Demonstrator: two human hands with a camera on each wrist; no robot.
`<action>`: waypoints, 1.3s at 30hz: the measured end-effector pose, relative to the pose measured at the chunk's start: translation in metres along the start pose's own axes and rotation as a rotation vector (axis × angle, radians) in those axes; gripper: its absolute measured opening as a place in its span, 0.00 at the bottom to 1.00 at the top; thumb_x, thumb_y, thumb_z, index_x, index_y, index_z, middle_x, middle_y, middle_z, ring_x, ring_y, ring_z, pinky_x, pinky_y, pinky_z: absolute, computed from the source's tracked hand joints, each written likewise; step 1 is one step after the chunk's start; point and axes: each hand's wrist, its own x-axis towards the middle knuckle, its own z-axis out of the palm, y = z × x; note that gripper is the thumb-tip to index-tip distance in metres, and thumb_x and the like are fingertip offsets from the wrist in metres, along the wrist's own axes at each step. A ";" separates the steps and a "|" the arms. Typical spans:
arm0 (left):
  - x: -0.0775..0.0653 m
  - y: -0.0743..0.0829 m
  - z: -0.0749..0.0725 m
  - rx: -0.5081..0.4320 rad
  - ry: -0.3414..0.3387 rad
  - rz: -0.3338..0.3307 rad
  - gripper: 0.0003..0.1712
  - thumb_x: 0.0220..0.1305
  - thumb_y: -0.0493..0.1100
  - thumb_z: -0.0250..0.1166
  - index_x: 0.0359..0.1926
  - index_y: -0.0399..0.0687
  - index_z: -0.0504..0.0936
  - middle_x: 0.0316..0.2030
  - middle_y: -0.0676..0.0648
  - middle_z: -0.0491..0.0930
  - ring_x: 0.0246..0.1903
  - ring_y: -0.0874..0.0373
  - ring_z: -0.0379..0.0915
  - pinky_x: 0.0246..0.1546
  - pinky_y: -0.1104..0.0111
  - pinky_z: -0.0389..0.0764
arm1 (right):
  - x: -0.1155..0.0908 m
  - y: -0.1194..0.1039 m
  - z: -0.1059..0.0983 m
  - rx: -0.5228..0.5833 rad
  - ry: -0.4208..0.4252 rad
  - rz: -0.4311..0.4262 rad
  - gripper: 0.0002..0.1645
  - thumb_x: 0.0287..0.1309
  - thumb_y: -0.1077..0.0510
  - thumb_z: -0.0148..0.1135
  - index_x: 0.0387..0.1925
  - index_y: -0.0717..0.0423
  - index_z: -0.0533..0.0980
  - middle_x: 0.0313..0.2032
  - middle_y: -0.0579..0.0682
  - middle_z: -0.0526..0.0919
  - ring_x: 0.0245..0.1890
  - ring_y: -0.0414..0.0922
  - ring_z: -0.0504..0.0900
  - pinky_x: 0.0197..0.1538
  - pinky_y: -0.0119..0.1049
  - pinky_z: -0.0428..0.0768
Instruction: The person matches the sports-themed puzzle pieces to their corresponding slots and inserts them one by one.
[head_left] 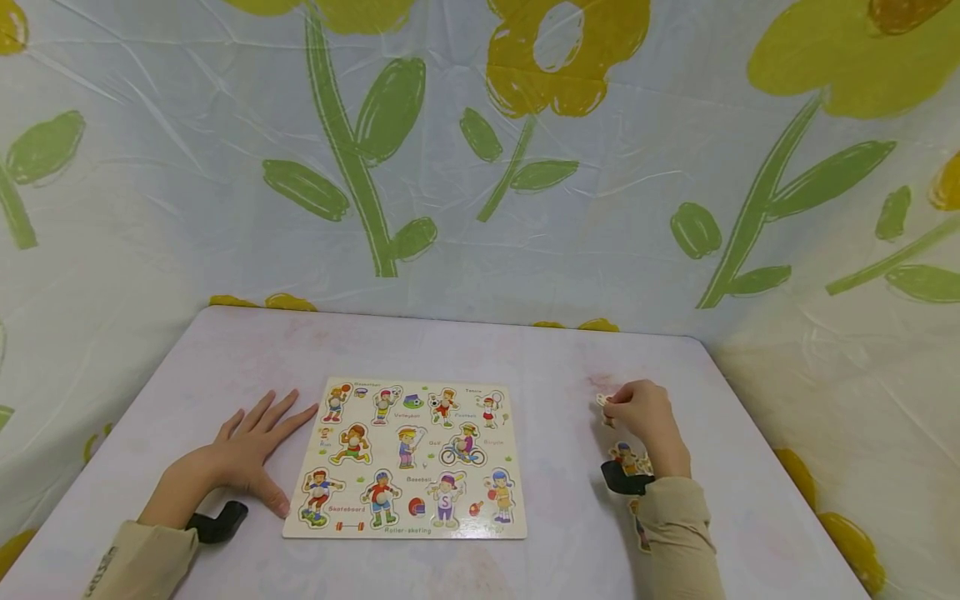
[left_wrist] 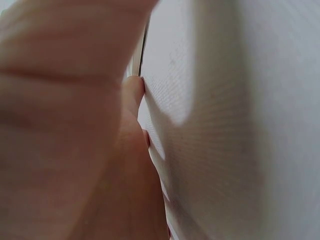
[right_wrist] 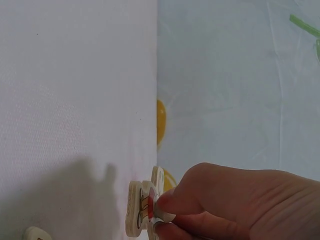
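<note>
A wooden puzzle board [head_left: 405,537] printed with sports figures lies flat on the table. My left hand [head_left: 243,454] is spread beside its left edge, thumb and a fingertip against the board's side. In the left wrist view the palm [left_wrist: 60,120] fills much of the picture, with a sliver of the board [left_wrist: 135,60] beyond. Right of the board, my right hand [head_left: 651,421] pinches a wooden puzzle piece [right_wrist: 134,210] between thumb and fingers. That piece stands on edge in the right wrist view, showing a red patch; its full picture is partly hidden.
More loose puzzle pieces [head_left: 624,452] lie beneath and beside the right wrist, another piece [head_left: 640,529] nearer the front by the sleeve. Black wrist mounts [head_left: 219,522] sit at both wrists. A flower-printed cloth [head_left: 480,250] hangs behind the table's back edge.
</note>
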 end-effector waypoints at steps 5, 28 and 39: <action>-0.001 0.000 0.000 -0.002 0.001 0.005 0.84 0.13 0.83 0.73 0.78 0.71 0.47 0.79 0.45 0.35 0.75 0.36 0.22 0.63 0.28 0.32 | 0.002 -0.004 0.003 0.008 0.020 -0.032 0.08 0.50 0.61 0.67 0.26 0.64 0.81 0.25 0.53 0.82 0.29 0.49 0.76 0.29 0.37 0.74; 0.001 -0.002 0.003 0.001 0.011 0.003 0.84 0.12 0.83 0.73 0.78 0.73 0.47 0.79 0.44 0.36 0.75 0.37 0.22 0.63 0.28 0.32 | 0.002 -0.021 0.018 0.067 0.032 -0.159 0.07 0.51 0.64 0.66 0.32 0.65 0.81 0.27 0.53 0.83 0.27 0.46 0.78 0.29 0.36 0.76; 0.004 -0.006 0.006 0.023 0.006 -0.002 0.84 0.11 0.84 0.73 0.78 0.75 0.46 0.79 0.45 0.36 0.75 0.38 0.22 0.63 0.28 0.34 | 0.001 -0.034 0.020 0.103 0.031 -0.204 0.06 0.49 0.65 0.66 0.31 0.65 0.82 0.27 0.53 0.85 0.27 0.45 0.80 0.30 0.36 0.78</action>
